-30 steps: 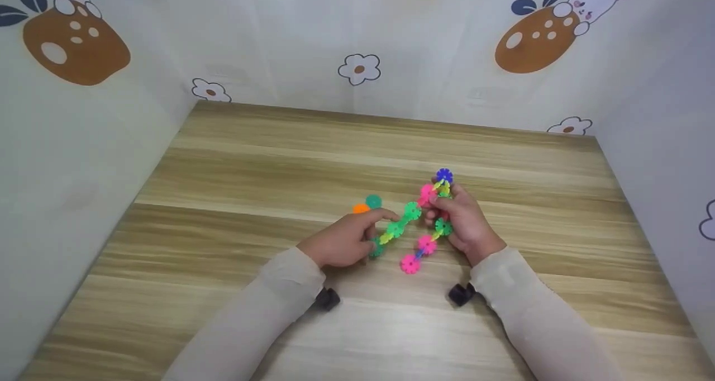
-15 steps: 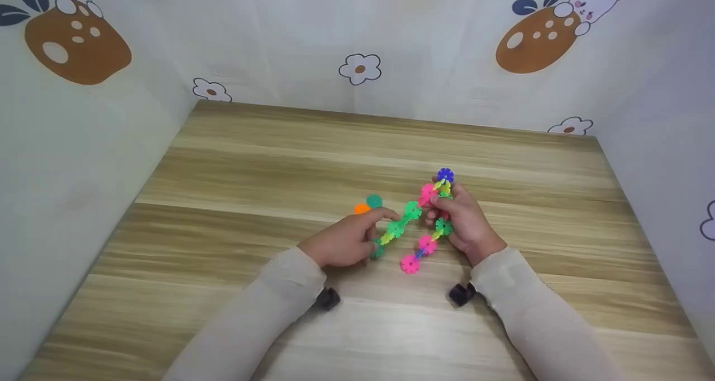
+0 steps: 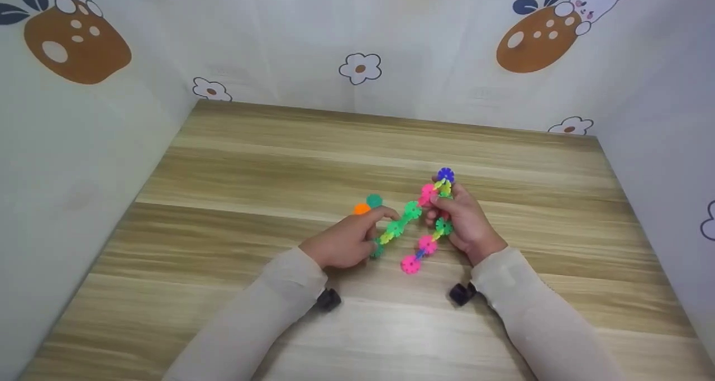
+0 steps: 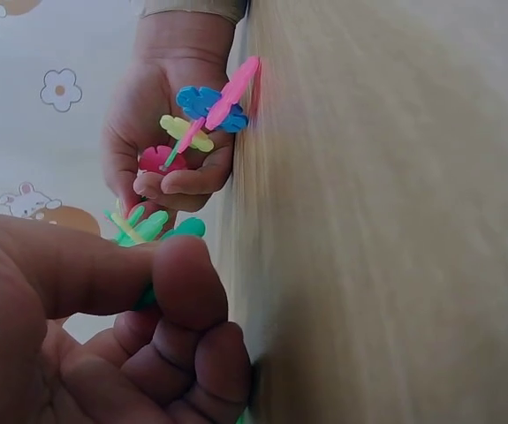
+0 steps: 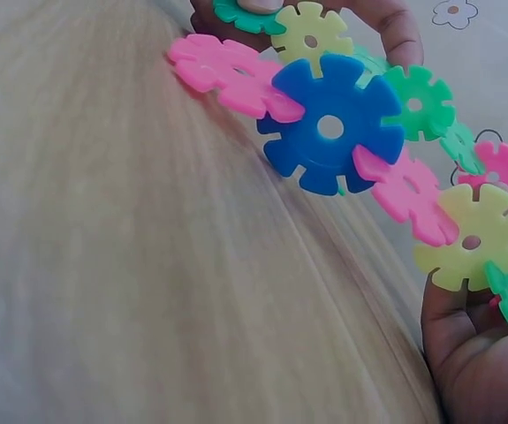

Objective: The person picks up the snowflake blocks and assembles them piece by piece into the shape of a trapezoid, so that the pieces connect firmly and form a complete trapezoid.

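A chain of notched plastic snowflake discs [image 3: 413, 210], in green, yellow, pink and blue, bends between both hands. My left hand [image 3: 342, 242] pinches the green disc at the chain's near-left end between thumb and finger. In the left wrist view those fingers [image 4: 190, 287] hide most of that disc. My right hand [image 3: 472, 224] grips the chain around its middle, by pink and green discs. A dark-blue disc [image 3: 445, 175] stands out at the far end of the bend. The other end, with a pink disc [image 3: 410, 265], hangs free between the hands; a blue disc [image 5: 364, 102] shows large in the right wrist view.
An orange disc [image 3: 361, 208] and a teal disc [image 3: 374, 201] lie on the wooden table [image 3: 268, 157] just beyond the left hand. Patterned cloth walls [image 3: 290, 46] stand at the back and both sides. Black wrist-camera mounts [image 3: 461, 295] sit under both cuffs.
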Action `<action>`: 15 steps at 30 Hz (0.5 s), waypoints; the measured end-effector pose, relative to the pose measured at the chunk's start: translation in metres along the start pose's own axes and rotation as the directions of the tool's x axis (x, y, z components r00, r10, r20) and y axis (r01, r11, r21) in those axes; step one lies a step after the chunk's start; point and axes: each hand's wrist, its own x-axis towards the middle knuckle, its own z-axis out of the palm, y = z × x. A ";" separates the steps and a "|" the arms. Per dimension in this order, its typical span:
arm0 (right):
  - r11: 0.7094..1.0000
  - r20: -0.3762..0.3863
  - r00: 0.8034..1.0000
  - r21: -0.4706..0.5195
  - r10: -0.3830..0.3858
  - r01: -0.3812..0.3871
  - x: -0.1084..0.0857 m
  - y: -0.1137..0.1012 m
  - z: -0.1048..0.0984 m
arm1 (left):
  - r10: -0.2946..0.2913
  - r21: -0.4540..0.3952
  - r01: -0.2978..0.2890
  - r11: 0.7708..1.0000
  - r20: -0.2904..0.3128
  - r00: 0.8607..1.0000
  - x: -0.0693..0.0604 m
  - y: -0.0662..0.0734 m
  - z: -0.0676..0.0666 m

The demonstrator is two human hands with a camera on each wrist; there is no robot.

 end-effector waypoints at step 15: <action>1.000 -0.001 1.000 -0.003 -0.015 0.015 -0.001 0.000 0.001 | 0.013 -0.014 -0.013 1.000 0.003 1.000 0.000 0.001 0.001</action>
